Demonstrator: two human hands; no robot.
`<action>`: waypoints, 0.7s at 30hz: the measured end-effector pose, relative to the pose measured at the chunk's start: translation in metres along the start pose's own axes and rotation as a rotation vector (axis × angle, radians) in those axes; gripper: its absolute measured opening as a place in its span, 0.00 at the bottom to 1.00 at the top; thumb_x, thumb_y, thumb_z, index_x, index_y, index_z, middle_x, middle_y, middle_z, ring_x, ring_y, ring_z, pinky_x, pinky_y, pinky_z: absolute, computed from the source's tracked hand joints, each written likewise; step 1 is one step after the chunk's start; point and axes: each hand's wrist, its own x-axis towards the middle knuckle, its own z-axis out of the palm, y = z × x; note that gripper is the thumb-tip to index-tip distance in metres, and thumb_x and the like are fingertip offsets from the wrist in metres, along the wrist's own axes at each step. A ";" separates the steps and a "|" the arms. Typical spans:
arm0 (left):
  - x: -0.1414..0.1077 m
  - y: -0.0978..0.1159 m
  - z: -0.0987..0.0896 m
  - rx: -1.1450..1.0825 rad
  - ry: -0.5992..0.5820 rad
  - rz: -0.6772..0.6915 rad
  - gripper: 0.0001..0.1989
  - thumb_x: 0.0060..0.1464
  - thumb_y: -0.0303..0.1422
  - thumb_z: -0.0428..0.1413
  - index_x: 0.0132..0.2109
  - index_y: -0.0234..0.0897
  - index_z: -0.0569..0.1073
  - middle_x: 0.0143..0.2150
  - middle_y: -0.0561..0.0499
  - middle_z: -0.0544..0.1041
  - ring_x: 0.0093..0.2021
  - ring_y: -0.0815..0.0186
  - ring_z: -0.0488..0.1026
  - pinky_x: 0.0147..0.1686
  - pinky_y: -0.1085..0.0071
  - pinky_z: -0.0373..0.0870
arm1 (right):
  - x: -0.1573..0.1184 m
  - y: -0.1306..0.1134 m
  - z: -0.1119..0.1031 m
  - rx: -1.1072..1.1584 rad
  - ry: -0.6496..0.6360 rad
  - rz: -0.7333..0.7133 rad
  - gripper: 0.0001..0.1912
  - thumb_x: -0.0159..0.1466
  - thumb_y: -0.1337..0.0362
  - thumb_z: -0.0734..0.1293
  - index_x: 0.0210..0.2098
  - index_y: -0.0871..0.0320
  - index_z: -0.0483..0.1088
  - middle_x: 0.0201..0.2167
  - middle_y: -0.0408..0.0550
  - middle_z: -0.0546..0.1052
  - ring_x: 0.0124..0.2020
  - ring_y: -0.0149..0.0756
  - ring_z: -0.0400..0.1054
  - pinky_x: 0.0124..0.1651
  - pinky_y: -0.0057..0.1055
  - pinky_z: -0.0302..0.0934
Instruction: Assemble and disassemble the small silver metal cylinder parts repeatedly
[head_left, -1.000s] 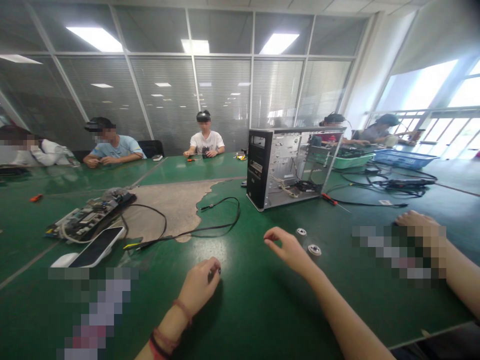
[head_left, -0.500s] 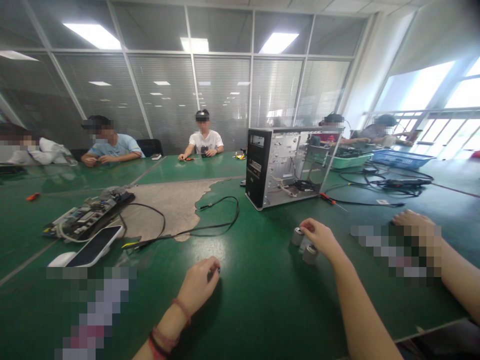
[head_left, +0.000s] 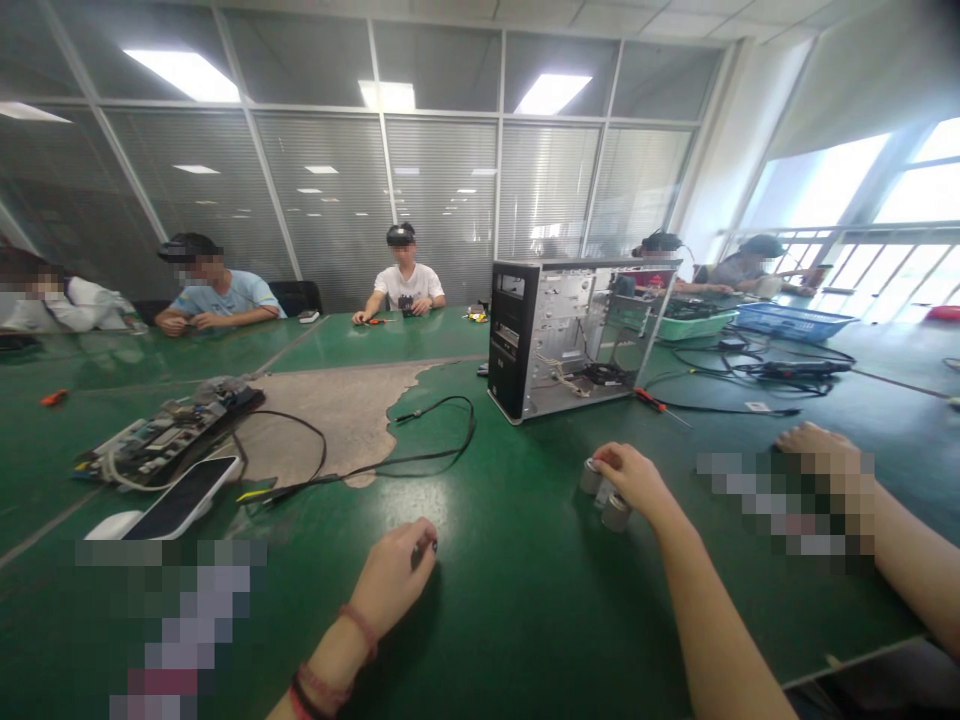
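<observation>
My left hand (head_left: 401, 570), with red bands at the wrist, is curled over the green table (head_left: 517, 600); its fingertips are pinched round a small dark piece too small to name. My right hand (head_left: 628, 475) reaches to a small metal canister (head_left: 589, 478), its fingertips at the canister's top; whether they hold a tiny part there is hidden. A second canister (head_left: 616, 513) stands just in front, below the right hand, with something clear between the two.
An open computer case (head_left: 517, 340) stands beyond my hands. At left lie a circuit board (head_left: 169, 435), a phone-like device (head_left: 180, 500) and a black cable (head_left: 450, 455). Another person's hand (head_left: 817, 450) rests at right. A screwdriver (head_left: 651, 400) lies beside the case.
The view has shifted slightly. The fingertips of my right hand have come down a little on the rear canister's top. My left hand keeps its pinch.
</observation>
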 end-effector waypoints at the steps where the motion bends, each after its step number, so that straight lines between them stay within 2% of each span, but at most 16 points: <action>1: 0.000 0.000 0.000 0.000 0.001 -0.001 0.07 0.55 0.28 0.46 0.35 0.39 0.68 0.31 0.51 0.73 0.33 0.64 0.71 0.36 0.70 0.65 | 0.000 0.001 0.000 -0.001 0.002 0.003 0.08 0.55 0.63 0.63 0.31 0.56 0.73 0.30 0.46 0.73 0.31 0.34 0.68 0.37 0.30 0.60; 12: -0.001 -0.003 0.000 0.011 0.000 0.010 0.07 0.55 0.28 0.46 0.35 0.39 0.68 0.31 0.51 0.73 0.33 0.64 0.70 0.36 0.70 0.65 | 0.000 0.002 0.003 0.023 0.000 0.011 0.11 0.55 0.57 0.64 0.32 0.57 0.72 0.30 0.46 0.73 0.30 0.35 0.69 0.36 0.32 0.62; 16: -0.001 -0.001 -0.001 0.017 -0.002 0.010 0.07 0.55 0.28 0.46 0.35 0.39 0.68 0.31 0.51 0.73 0.32 0.64 0.70 0.36 0.70 0.65 | -0.001 -0.001 -0.003 0.034 0.023 0.018 0.15 0.55 0.53 0.64 0.36 0.57 0.70 0.31 0.47 0.74 0.30 0.36 0.68 0.35 0.33 0.62; 18: -0.001 -0.001 -0.001 0.018 0.001 0.008 0.07 0.55 0.28 0.46 0.34 0.39 0.68 0.31 0.51 0.73 0.32 0.64 0.70 0.36 0.70 0.65 | -0.002 -0.016 -0.014 0.062 0.103 0.019 0.16 0.57 0.52 0.62 0.36 0.57 0.69 0.32 0.48 0.74 0.32 0.38 0.68 0.38 0.35 0.62; 21: -0.001 0.000 -0.002 0.013 0.009 0.004 0.07 0.55 0.28 0.46 0.34 0.39 0.68 0.30 0.51 0.73 0.32 0.64 0.70 0.35 0.70 0.65 | -0.010 -0.061 -0.039 0.264 0.313 -0.020 0.18 0.61 0.49 0.58 0.35 0.57 0.67 0.33 0.51 0.73 0.35 0.41 0.69 0.41 0.38 0.63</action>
